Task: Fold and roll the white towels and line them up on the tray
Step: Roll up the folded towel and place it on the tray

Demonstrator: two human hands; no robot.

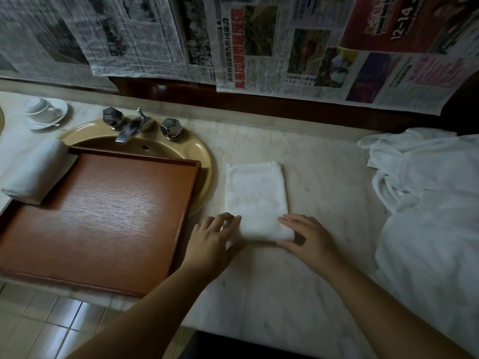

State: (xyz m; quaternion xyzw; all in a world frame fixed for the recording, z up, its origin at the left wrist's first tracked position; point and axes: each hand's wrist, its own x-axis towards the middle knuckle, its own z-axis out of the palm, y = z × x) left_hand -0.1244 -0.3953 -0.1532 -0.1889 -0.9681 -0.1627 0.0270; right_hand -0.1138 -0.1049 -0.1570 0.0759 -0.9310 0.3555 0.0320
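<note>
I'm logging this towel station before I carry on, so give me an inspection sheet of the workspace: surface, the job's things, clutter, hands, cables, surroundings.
Surface: pale marble counter with a tan sink set into it.
Job's things: folded towel flat on the counter, its near end started into a roll; one rolled towel at the far left corner of the wooden tray, which lies over the sink.
Clutter: heap of white cloth at right; cup and saucer at far left.
Hands: left hand and right hand hold the near end of the folded towel, one at each side.
Cables: nothing seen.
Surroundings: faucet behind the tray; newspapers covering the wall; tiled floor below.
</note>
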